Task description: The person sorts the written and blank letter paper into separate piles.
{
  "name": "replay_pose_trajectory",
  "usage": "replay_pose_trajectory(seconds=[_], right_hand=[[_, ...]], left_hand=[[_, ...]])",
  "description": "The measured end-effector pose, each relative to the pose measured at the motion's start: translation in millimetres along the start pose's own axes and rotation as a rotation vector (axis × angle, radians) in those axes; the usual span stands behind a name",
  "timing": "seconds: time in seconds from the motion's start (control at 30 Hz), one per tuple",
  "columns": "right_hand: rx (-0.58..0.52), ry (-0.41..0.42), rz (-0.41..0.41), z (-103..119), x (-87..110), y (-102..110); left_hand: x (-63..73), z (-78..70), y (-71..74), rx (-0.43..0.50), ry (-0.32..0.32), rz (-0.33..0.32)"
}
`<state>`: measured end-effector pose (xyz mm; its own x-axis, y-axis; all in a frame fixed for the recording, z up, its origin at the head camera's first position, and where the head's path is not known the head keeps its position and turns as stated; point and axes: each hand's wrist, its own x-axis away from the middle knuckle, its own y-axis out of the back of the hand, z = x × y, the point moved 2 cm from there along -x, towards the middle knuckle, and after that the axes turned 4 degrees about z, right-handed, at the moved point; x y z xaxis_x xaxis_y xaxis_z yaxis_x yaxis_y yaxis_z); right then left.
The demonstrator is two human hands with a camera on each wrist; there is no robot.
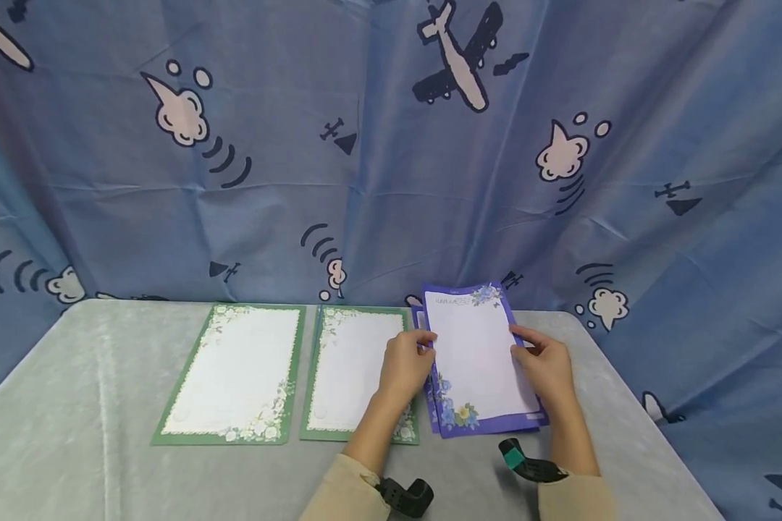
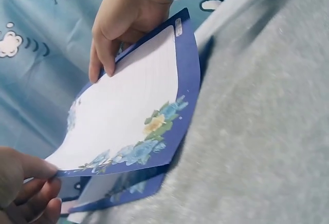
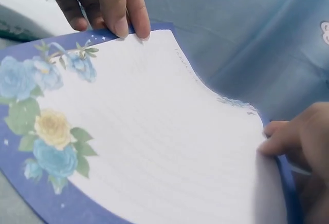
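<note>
A purple-bordered sheet of stationery paper (image 1: 476, 354), printed with blue and yellow flowers, is held up between both hands at the right part of the table. My left hand (image 1: 406, 367) pinches its left edge between thumb and fingers. On the opposite edge, my right hand (image 1: 549, 367) grips with thumb and fingertips. The paper bows in the right wrist view, where its flowered corner (image 3: 51, 136) shows large. Beneath it lies another purple-bordered sheet (image 2: 128, 196), mostly hidden by the held one.
Two green-bordered sheets lie to the left: one farther left (image 1: 234, 369), one in the middle (image 1: 345, 369) partly covered by my left forearm. A grey cloth covers the table (image 1: 59, 434). Behind it hangs a blue curtain (image 1: 267, 231) with airplane prints.
</note>
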<state>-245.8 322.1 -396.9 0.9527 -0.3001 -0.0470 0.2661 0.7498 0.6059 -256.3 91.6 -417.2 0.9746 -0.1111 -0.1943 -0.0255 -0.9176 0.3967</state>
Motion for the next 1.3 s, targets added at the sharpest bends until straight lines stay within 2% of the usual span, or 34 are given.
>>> replay_pose_trajectory(seconds=[0.3, 0.53, 0.73, 0.93, 1.1, 1.3], right_hand=[[0.120, 0.031, -0.016, -14.8, -1.7, -12.6], [0.136, 0.008, 0.018, -24.2, -3.0, -23.4], [0.156, 0.053, 0.035, -30.4, -3.7, -26.3], [0.269, 0.076, 0.053, -34.2, -3.4, -30.1], [0.379, 0.127, 0.051, -34.3, -4.3, -33.2], [0.425, 0.119, 0.068, -32.6, -3.2, -33.2]], left_hand=[[2.4, 9.9, -7.2, -0.115, 0.065, 0.002], [4.1, 14.8, -10.5, -0.243, 0.039, -0.018], [4.3, 19.5, -12.9, -0.255, 0.023, -0.021], [5.8, 21.8, -15.2, -0.275, -0.005, -0.028], [5.8, 20.5, -15.1, -0.294, -0.019, -0.040], [5.0, 18.4, -14.8, -0.279, -0.007, -0.034]])
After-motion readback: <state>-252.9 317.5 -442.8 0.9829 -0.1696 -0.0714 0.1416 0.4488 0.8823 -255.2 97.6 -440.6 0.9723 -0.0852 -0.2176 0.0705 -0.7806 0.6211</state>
